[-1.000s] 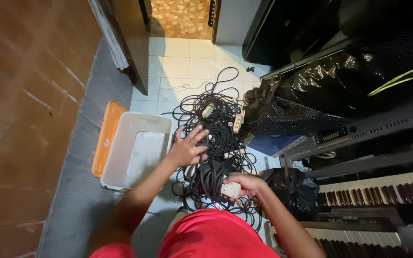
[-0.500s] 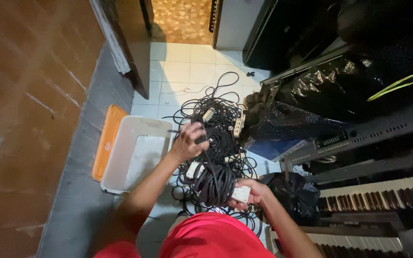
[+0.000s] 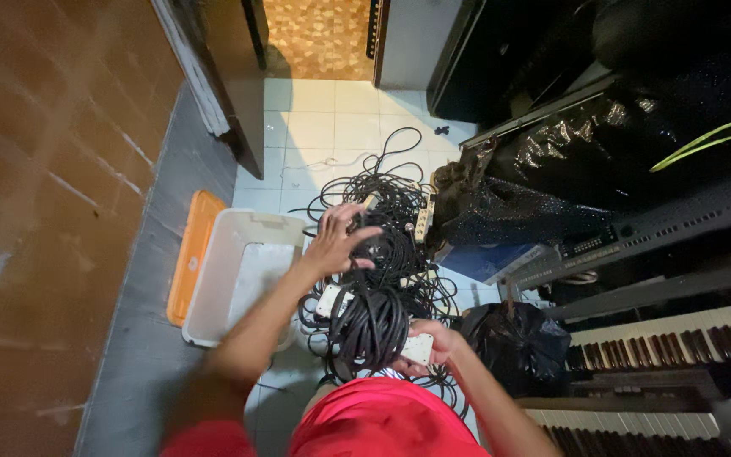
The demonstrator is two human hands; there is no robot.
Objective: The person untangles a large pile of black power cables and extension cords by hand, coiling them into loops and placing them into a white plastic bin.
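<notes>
The left hand [image 3: 336, 241] lies with spread, half-curled fingers on top of the big tangled heap of black rubber cables [image 3: 382, 271], and it seems to press or grip a bundle of loops there; a full closed grip I cannot confirm, because the fingers sink between the strands. The right hand [image 3: 433, 347] is closed around a white rectangular plastic power strip [image 3: 419, 349], low in the picture just above the person's red shirt [image 3: 382, 423], probably so that this piece stays apart from the knot while the other hand works in the wires. The heap itself sits on the pale tiled floor [image 3: 315, 127], between the empty white plastic storage box [image 3: 243, 275] on the left side and the shiny black plastic cover [image 3: 552, 169] over the equipment on the right side. An orange plastic lid [image 3: 192, 254] stands or leans just beside the far wall of the box; which one, I cannot tell. The cables look thin, matt and very mixed, with many coils that cross over each other, and some loose loops run out toward the dark doorway. A second white power strip [image 3: 329, 300] and a cream-coloured socket bar [image 3: 422, 222] show between the strands. A black plastic bag [image 3: 509, 338] lies near the right hand, and electronic keyboards with white keys [image 3: 670, 334] fill the right edge.
</notes>
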